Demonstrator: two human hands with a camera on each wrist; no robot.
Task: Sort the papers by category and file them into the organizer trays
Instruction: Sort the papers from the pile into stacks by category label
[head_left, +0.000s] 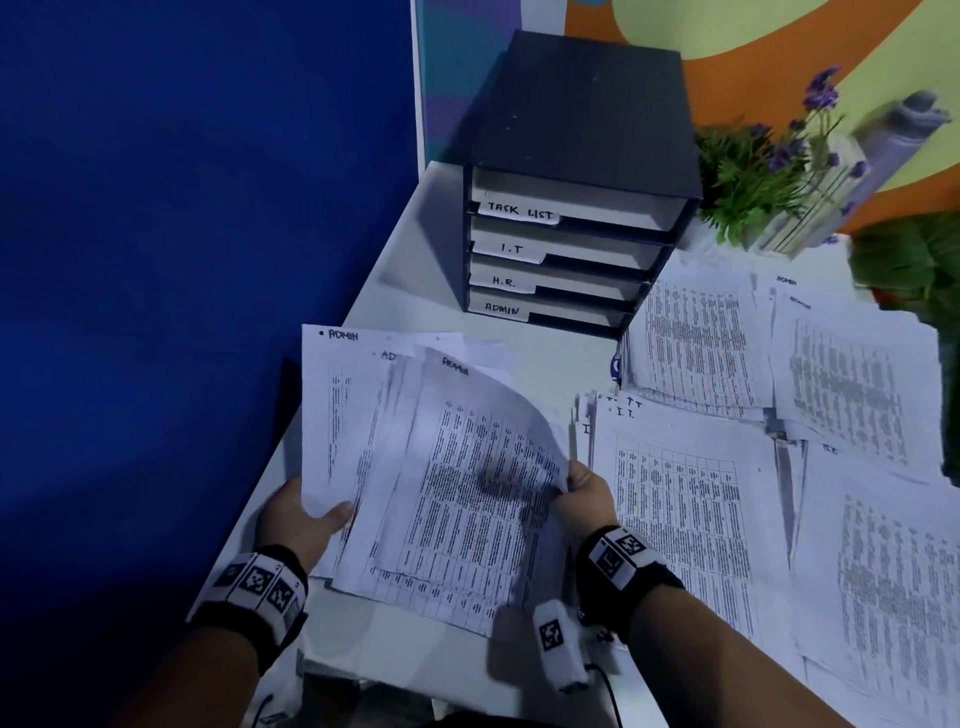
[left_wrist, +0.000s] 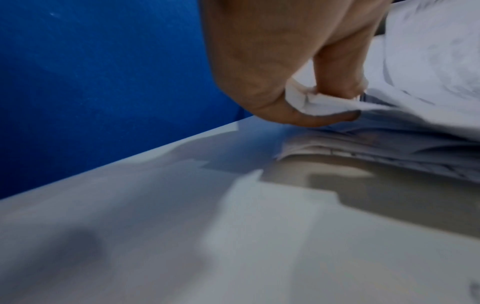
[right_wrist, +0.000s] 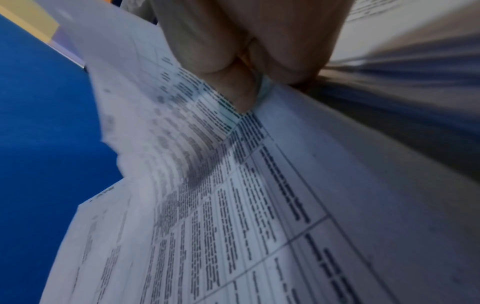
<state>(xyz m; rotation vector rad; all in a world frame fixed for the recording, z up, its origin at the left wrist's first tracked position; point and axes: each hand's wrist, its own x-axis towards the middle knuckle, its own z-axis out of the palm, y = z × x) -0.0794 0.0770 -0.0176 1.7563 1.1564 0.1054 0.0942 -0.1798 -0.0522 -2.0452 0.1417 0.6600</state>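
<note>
A loose stack of printed sheets marked ADMIN (head_left: 441, 467) is lifted just above the white table (head_left: 550, 358). My left hand (head_left: 306, 512) grips its left edge, thumb on top; the left wrist view shows the fingers (left_wrist: 335, 61) pinching the ADMIN stack (left_wrist: 426, 67). My right hand (head_left: 584, 491) pinches the stack's right edge, where the top sheet curls up; in the right wrist view its fingers (right_wrist: 233, 67) press on the printed sheets (right_wrist: 233, 205). The dark organizer (head_left: 576, 197) stands behind, its trays labelled TASK LIST, I.T, H.R. and ADMIN (head_left: 540, 312).
Other piles cover the right of the table: an I.T. pile (head_left: 685, 499) beside my right hand and more sheets (head_left: 852, 379) further right. A purple-flowered plant (head_left: 769, 176) stands beside the organizer. A blue partition (head_left: 182, 234) borders the table on the left.
</note>
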